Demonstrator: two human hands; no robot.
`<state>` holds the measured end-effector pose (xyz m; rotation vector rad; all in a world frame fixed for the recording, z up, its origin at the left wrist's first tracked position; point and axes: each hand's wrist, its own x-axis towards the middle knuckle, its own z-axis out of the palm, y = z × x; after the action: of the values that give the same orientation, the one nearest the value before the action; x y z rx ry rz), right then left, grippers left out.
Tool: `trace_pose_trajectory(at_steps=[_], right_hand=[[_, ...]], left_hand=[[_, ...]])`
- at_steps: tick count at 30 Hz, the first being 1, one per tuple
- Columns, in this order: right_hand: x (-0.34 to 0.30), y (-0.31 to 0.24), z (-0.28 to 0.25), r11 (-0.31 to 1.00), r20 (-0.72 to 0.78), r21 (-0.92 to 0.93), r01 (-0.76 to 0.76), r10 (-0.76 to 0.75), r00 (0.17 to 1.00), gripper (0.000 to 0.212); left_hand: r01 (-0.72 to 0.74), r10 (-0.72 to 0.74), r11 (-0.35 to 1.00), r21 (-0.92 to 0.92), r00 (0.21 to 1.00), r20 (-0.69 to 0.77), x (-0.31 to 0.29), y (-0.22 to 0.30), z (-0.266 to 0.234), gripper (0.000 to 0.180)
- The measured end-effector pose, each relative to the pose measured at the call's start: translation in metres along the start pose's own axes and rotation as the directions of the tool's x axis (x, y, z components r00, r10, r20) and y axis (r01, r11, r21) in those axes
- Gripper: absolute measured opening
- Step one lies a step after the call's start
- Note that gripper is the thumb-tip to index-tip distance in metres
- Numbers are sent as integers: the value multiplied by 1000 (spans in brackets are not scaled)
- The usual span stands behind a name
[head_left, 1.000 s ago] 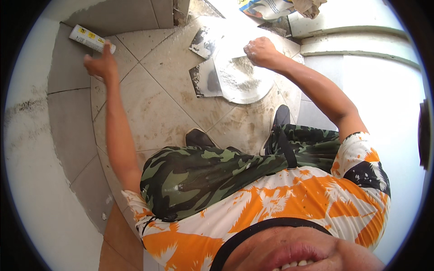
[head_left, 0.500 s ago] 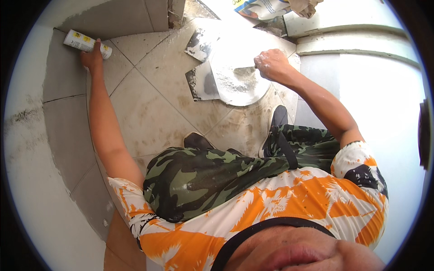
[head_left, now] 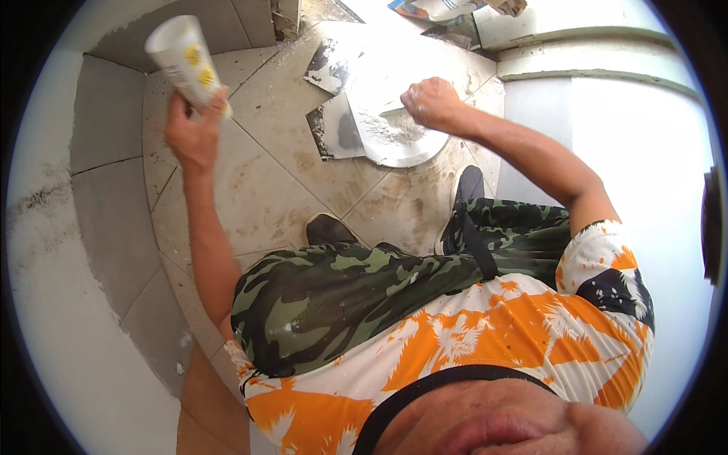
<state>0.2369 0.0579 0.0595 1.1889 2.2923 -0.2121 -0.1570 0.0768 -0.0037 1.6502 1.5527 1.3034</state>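
Note:
My left hand [head_left: 195, 140] grips a white cylindrical container [head_left: 182, 57] with yellow prints near its lower end. The container is raised above the floor and tilted, its wide end up and leaning left. My right hand [head_left: 434, 105] is closed in a fist over a round white basin [head_left: 409, 158], its knuckles dusted with white. Whatever the fist holds is hidden. Pale powder or paste [head_left: 390, 130] lies in the basin, and glare washes out its far side. Two flat, black-smudged pieces [head_left: 337, 130] lie against the basin's left side.
Dusty tiled floor [head_left: 280, 167] stretches around my shoes [head_left: 331, 229]. Grey wall tiles [head_left: 114, 212] line the left side. A printed bag [head_left: 436, 9] is at the far edge. A white ledge [head_left: 599, 61] runs along the far right.
My left hand has lifted the container from beside the left wall and brought it right, turning it more upright. My right fist has shifted slightly left over the basin.

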Motion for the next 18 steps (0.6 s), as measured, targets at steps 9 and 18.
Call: trace_pose_trajectory(at_steps=[9,18], right_hand=[[0,57,-10,990,36,-34,-139,141,989,20],[24,57,4,962,155,72,-264,251,955,24]], left_hand=[[-50,-66,978,202,846,528,-92,37,65,65],[-294,-47,909,296,632,774,-91,47,123,65]])
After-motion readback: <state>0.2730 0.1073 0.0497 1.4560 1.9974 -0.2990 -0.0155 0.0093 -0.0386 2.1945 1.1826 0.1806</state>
